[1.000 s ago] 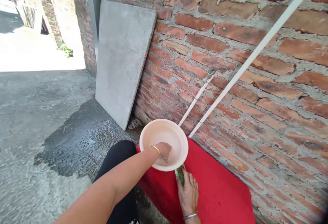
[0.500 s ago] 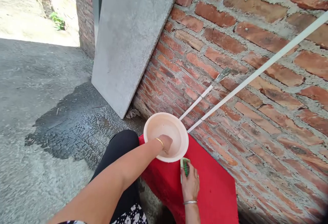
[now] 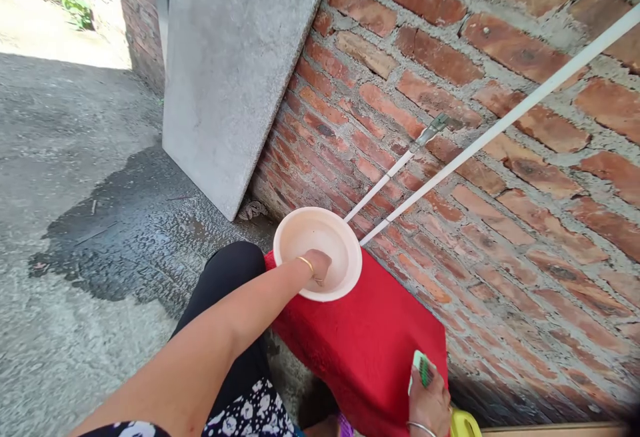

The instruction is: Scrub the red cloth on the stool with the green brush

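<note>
One basin (image 3: pixel 299 237) sits on the red worktop (image 3: pixel 370 330), the left hand (image 3: pixel 319 266) inside it, grip impossible to tell. Right of the basin, the right hand (image 3: pixel 431 402) clasps one green brush (image 3: pixel 419 365). Behind the basin: two white pipes (image 3: pixel 500 128), one grey slab (image 3: pixel 225 77), a brick wall (image 3: pixel 525 223).

Shows pale peach on the basin (image 3: pixel 295 240), vivid red on the covering (image 3: pixel 365 330), green and whitish on the brush (image 3: pixel 418 362), white florals on black fabric (image 3: pixel 257 410)
</note>
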The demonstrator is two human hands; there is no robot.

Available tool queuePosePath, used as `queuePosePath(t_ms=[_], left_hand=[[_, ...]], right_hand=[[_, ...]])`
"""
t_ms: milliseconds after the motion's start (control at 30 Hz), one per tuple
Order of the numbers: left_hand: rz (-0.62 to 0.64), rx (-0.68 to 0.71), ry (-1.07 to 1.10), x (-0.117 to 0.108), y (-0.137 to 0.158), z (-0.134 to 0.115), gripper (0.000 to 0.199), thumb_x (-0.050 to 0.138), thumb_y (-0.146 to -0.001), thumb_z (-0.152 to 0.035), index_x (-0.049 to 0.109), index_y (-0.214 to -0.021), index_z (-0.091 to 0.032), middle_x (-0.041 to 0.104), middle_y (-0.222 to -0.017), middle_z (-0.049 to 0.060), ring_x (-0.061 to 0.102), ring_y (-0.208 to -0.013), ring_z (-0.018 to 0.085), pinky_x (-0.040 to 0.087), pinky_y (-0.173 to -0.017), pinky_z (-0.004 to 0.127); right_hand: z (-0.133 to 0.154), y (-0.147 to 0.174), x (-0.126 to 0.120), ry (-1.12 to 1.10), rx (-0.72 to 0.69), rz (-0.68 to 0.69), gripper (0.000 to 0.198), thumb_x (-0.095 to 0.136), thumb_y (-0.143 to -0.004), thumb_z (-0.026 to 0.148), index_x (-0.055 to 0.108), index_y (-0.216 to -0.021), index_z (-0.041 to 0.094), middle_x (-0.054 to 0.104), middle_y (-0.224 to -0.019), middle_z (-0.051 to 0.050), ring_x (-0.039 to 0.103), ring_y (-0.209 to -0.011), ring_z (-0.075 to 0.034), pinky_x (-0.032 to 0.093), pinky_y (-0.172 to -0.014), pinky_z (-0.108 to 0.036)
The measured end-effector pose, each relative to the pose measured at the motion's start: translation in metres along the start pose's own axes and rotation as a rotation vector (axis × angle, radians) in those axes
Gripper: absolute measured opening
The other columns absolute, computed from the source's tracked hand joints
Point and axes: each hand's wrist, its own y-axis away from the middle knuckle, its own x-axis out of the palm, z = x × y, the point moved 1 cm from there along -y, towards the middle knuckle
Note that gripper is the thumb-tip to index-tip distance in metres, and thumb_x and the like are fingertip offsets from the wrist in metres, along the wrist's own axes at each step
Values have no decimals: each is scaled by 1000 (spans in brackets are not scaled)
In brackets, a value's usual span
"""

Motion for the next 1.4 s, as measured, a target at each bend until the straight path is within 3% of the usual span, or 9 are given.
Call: queuePosePath(t_ms=[100, 300, 400, 600, 700, 933, 1033, 1300, 1400], left_hand=[[31, -1, -64, 0, -1, 1, 72, 86, -62, -34, 67, -127, -9, 68, -127, 24, 67, -113, 39, 55, -97, 45], [58, -37, -89, -1, 0, 2, 70, 84, -66, -40, 65, -128, -11, 67, -131, 21, 67, -115, 37, 54, -99, 44], [45, -43, -91, -1, 2, 2, 71, 84, -67, -41, 64, -129, -13, 66, -132, 20, 66, -116, 37, 54, -99, 43], [48, -37, -73, -1, 0, 2, 73, 85, -65, -40, 64, -129, -12, 66, -132, 21, 66, -116, 38, 54, -99, 45], [44, -47, -79, 0, -1, 3, 72, 85, -64, -38, 65, -127, -11, 67, -131, 22, 67, -114, 39, 54, -97, 47], [31, -52, -65, 2, -2, 5, 69, 84, -62, -37, 66, -124, -10, 67, -128, 23, 67, -113, 40, 54, -96, 48], [30, -49, -63, 3, -3, 6, 71, 85, -62, -36, 65, -125, -10, 67, -129, 23, 67, -114, 40, 54, -97, 48], [31, -61, -64, 1, -1, 5, 63, 83, -62, -39, 69, -118, -13, 69, -125, 21, 69, -109, 38, 56, -91, 46], [30, -62, -48, 0, 0, 4, 64, 84, -62, -38, 69, -119, -13, 70, -124, 21, 69, -108, 39, 56, -92, 47]], right_hand=[[40, 13, 2, -61, 85, -49, 86, 20, -89, 81, 67, -119, 16, 71, -85, -18, 68, -71, -34, 53, -64, -47], [144, 30, 18, -313, -246, 73, 71, 27, -94, 74, 69, -121, 24, 71, -112, -13, 67, -97, -29, 50, -85, -43], [123, 27, 17, -226, -190, 80, 76, 21, -94, 74, 67, -125, 22, 70, -111, -16, 67, -93, -31, 51, -80, -45], [8, 22, 3, 67, 218, -11, 95, 8, -87, 82, 62, -132, 17, 69, -98, -21, 66, -75, -35, 50, -64, -48], [4, 25, -1, 22, 248, -44, 97, 11, -86, 85, 62, -131, 16, 69, -96, -21, 66, -78, -36, 51, -65, -48], [158, 61, 2, -431, -307, 21, 53, 37, -99, 62, 67, -123, 25, 71, -113, -12, 66, -100, -26, 50, -88, -40], [183, 72, 6, -431, -439, 41, 43, 40, -101, 54, 66, -126, 31, 70, -118, -9, 65, -103, -24, 48, -89, -39], [43, 31, 9, -63, 62, -61, 88, 16, -91, 79, 69, -122, 17, 69, -93, -18, 64, -74, -30, 48, -68, -43], [26, 30, 7, -19, 156, -107, 89, 17, -90, 81, 69, -122, 16, 69, -89, -18, 61, -68, -30, 47, -65, -44]])
